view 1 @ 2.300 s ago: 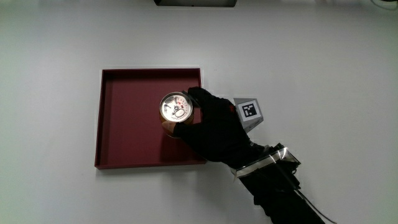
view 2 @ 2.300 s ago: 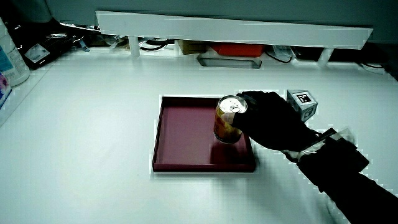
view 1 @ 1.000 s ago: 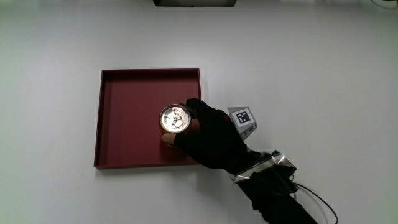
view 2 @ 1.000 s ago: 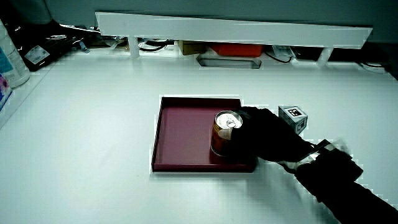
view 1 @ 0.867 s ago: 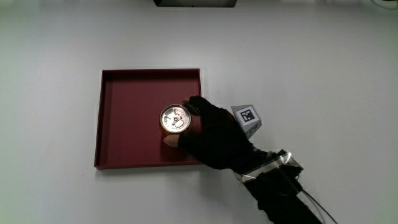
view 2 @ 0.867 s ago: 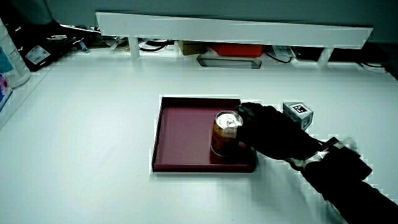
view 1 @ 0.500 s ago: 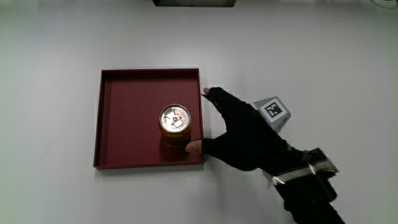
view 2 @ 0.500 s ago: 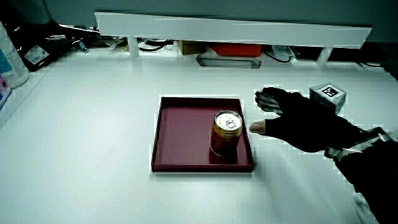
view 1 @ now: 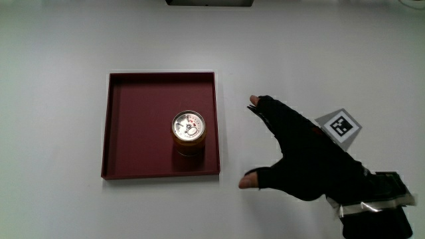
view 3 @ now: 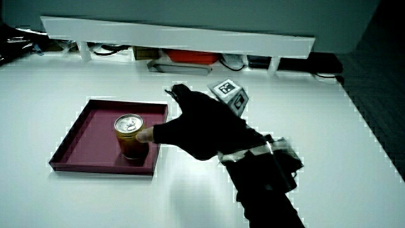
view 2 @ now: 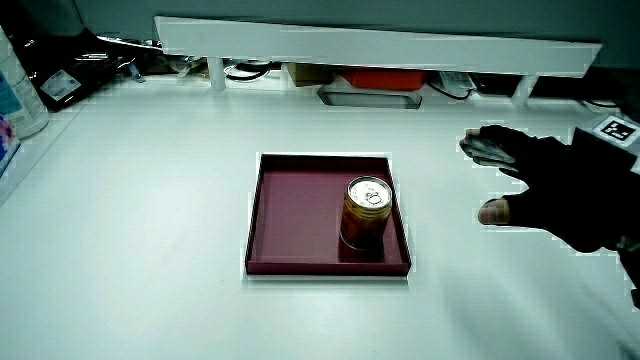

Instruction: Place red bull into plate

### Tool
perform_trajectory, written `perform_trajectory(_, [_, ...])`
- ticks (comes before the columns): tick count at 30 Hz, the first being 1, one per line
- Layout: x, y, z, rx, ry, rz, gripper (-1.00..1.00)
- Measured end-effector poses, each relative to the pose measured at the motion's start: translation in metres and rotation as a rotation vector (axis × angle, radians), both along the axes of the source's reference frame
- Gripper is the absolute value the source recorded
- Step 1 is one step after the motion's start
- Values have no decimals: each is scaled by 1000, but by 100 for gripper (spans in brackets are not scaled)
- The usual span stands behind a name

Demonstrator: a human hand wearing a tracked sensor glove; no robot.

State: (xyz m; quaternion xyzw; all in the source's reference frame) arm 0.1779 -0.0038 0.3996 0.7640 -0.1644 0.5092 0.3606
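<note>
The Red Bull can [view 1: 188,133] stands upright inside the dark red square plate [view 1: 133,119], close to the plate wall nearest the hand; both side views show it too, can [view 2: 365,213] and can [view 3: 130,136]. The gloved hand [view 1: 302,153] hovers over bare table beside the plate, apart from the can, fingers spread and holding nothing. The patterned cube [view 1: 340,126] sits on its back. In a side view the hand [view 3: 199,126] overlaps the plate's edge [view 3: 95,166] in the picture, thumb near the can.
A low white partition [view 2: 380,45] runs along the table's edge farthest from the person, with cables and a red box under it. A bottle [view 2: 20,90] stands at the table's corner.
The hand let go of the can, opened its fingers and drew away from the plate over the table. The can stays standing in the plate.
</note>
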Motion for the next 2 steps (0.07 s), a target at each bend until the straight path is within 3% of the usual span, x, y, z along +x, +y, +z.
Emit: perform_trajectory(2, [3, 1, -4, 26, -19, -14, -100])
